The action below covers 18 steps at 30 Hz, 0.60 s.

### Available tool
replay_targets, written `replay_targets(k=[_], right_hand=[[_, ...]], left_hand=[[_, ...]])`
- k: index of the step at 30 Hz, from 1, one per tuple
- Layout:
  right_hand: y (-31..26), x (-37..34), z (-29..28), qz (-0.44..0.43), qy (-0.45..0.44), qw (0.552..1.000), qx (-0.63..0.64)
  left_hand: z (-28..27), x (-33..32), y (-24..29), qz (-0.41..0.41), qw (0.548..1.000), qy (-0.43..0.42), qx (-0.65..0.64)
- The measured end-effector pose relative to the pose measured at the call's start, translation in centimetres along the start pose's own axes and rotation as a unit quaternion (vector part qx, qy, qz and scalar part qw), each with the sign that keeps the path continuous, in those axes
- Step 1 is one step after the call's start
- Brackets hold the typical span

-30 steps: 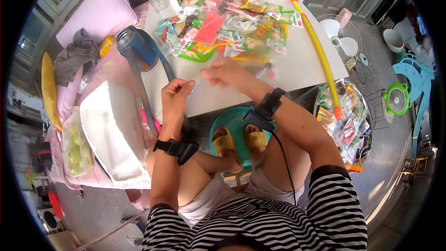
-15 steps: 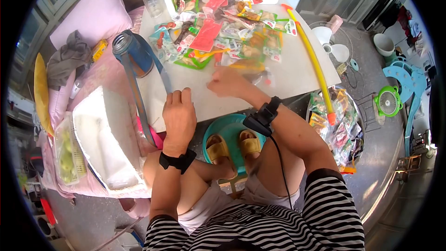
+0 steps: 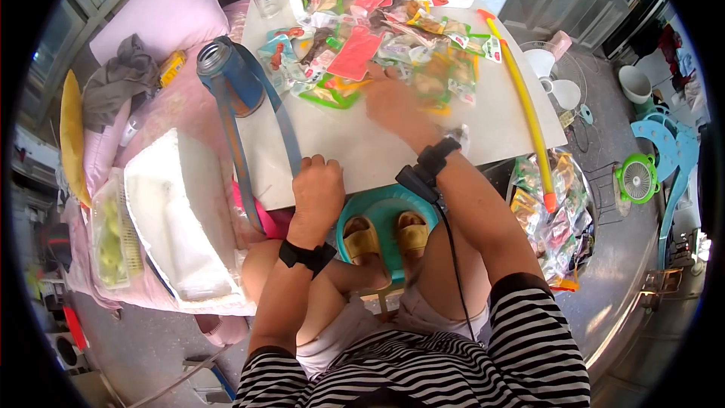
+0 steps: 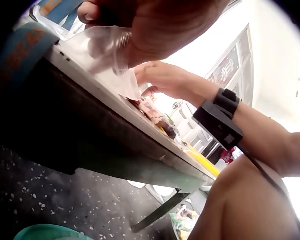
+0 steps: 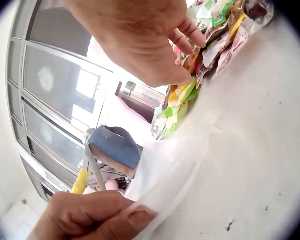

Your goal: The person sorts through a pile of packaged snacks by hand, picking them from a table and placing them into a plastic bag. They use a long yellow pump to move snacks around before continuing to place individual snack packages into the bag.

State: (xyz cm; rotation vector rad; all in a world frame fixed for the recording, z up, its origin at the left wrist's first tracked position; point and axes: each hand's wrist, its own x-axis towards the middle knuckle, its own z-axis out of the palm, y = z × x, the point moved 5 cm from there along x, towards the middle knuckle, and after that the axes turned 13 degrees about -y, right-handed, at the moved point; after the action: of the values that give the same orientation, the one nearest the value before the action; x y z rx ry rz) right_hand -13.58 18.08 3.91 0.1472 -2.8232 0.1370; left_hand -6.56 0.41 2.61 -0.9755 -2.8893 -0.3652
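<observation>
At the near table edge my left hand (image 3: 317, 190) pinches a thin clear plastic bag (image 4: 102, 55) between thumb and fingers. In the right wrist view the bag stretches from that thumb over the tabletop. My right hand (image 3: 400, 109) is over the near side of a heap of small sealed snack packets (image 3: 358, 54). Its fingers (image 5: 182, 42) are spread and slightly bent, right at the packets, with the thumb beside a yellow-green packet (image 5: 180, 102). Several packets under this hand are hidden in the head view.
A blue flask (image 3: 230, 79) with a long strap stands at the table's left. A yellow tube (image 3: 525, 113) lies along the right side. White foam boxes (image 3: 181, 219) sit left and at the back. A basin of packets (image 3: 555, 211) is on the floor at right.
My right hand has left the spot near my left hand and moved forward to the packet heap. The left hand has turned knuckles up and stays near the table edge.
</observation>
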Motion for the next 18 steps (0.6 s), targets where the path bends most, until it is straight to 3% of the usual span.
replay_targets(k=[3,6,9,12,15,18], right_hand=[[-0.4,1.1,2.0,-0.002,-0.069,0.998,-0.011],[0.3,1.7,1.4,-0.02,0.012,0.997,0.075],[0.5,1.0,-4.6,0.031,0.043,0.973,0.223],[1.8,-1.0,-8.5,0.195,0.012,0.919,0.342],[3.9,-2.8,-6.8,0.076,0.087,0.981,0.154],[6.3,-3.9,-5.1,0.054,-0.005,0.991,0.124]], left_hand=[[0.2,0.1,-0.4,-0.009,1.0,-0.011,-0.019],[0.2,0.0,-0.7,0.0,1.0,-0.012,-0.026],[0.3,0.1,-0.5,0.004,0.999,-0.017,-0.029],[0.9,0.5,-0.7,-0.009,0.999,-0.029,-0.041],[1.0,0.6,-0.7,-0.017,0.998,-0.035,-0.054],[1.0,0.7,-0.9,-0.02,0.998,-0.016,-0.065]])
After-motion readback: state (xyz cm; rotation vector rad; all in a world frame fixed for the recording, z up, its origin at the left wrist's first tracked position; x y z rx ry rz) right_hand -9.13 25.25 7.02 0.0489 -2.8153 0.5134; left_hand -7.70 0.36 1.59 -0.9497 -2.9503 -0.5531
